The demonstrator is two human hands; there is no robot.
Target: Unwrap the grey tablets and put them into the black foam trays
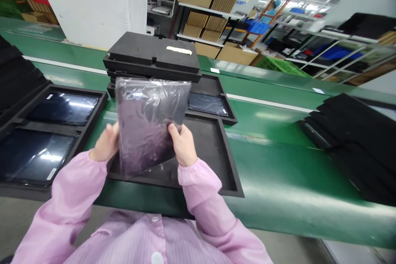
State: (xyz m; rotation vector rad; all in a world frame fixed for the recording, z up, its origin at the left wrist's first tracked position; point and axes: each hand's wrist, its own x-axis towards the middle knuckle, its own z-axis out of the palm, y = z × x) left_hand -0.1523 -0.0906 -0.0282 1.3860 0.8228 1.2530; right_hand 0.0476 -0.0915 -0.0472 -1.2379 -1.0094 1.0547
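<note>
Both of my hands hold a flat dark panel wrapped in a clear plastic bag [148, 121], tilted upright above a black foam tray [216, 152]. My left hand [105, 144] grips the bag's left edge, mostly hidden behind it. My right hand [183, 144] pinches its right edge, thumb on the front. The tray's near pocket lies open under the bag; a dark screen [207, 103] lies in its far pocket.
A second foam tray [93, 121] at left holds two dark screens. Stacked black foam trays [154, 60] stand behind. Black sheets [355, 132] lie piled on the green conveyor belt [278, 173] at right. Shelves with cardboard boxes fill the background.
</note>
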